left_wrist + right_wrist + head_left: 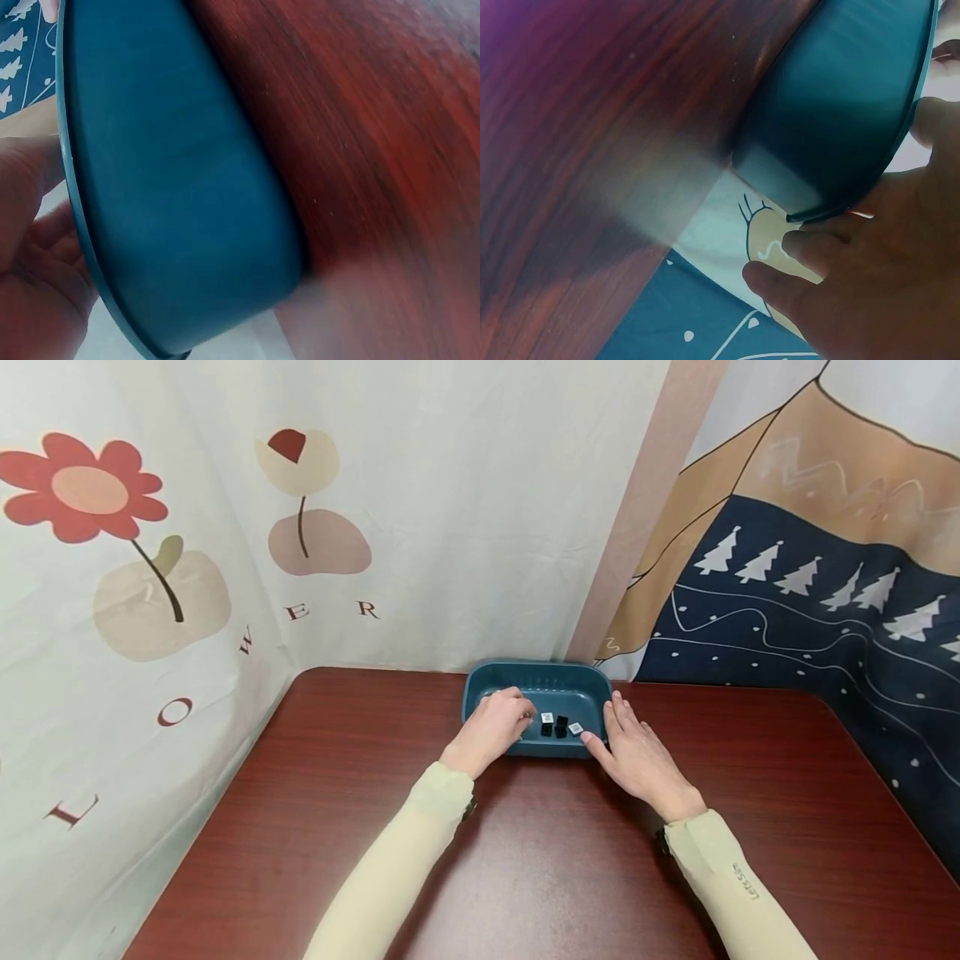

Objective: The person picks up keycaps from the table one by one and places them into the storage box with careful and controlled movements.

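A dark teal plastic bin [538,748] stands at the table's back edge. Inside lie several small block-like pieces: a white-topped piece [547,717] with faint print, a black piece [562,724], and a tilted white piece [575,728]. My left hand [497,720] reaches over the bin's front left rim with bent fingers inside; whatever its fingertips may hold is hidden. Along the right rim, my right hand [637,754] rests with fingers extended, its thumb over the front corner. Both wrist views show the bin's outer wall [172,172], with the right hand's fingers [810,259] at the rim.
A reddish-brown wooden table [555,877] extends in front of the bin and to both sides. Close behind it hangs a pale curtain [450,527] with flower prints; a navy and tan printed cloth [787,618] hangs at the right.
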The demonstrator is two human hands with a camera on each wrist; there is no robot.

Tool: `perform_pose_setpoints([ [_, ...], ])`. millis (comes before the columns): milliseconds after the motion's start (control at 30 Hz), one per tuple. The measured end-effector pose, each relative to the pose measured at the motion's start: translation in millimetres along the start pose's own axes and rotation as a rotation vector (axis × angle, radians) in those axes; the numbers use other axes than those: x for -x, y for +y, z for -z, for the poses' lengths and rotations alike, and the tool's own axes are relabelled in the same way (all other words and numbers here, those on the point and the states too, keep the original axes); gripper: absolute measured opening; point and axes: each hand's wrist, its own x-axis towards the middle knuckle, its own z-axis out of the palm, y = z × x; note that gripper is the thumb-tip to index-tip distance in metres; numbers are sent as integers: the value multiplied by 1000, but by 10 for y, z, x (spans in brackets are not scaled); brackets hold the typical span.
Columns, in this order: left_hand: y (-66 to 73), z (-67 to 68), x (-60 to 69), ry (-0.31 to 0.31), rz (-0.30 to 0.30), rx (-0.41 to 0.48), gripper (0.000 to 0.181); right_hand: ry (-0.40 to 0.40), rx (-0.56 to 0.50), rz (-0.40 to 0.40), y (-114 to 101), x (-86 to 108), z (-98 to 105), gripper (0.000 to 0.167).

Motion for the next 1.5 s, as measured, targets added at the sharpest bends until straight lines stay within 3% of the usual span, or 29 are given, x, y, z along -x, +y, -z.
perform_pose_setpoints([
  [200, 1, -29, -1, -44, 38, -19, 16, 0, -6, 1, -23, -13, -17, 86],
  [633, -27, -6, 63, -47, 51, 36, 23, 18, -5, 9, -54, -5, -23, 87],
  [1033, -69, 76, 225, 98, -17, -64, 31, 3, -6, 12, -44, -10, -12, 89],
  [1200, -64, 119, 286, 126, -19, -99, 36, 22, -2, 27, -32, -18, -24, 88],
  [1500, -40, 176, 470, 218, -24, -88, 41, 29, -13, 19, 29, -19, -7, 89],
])
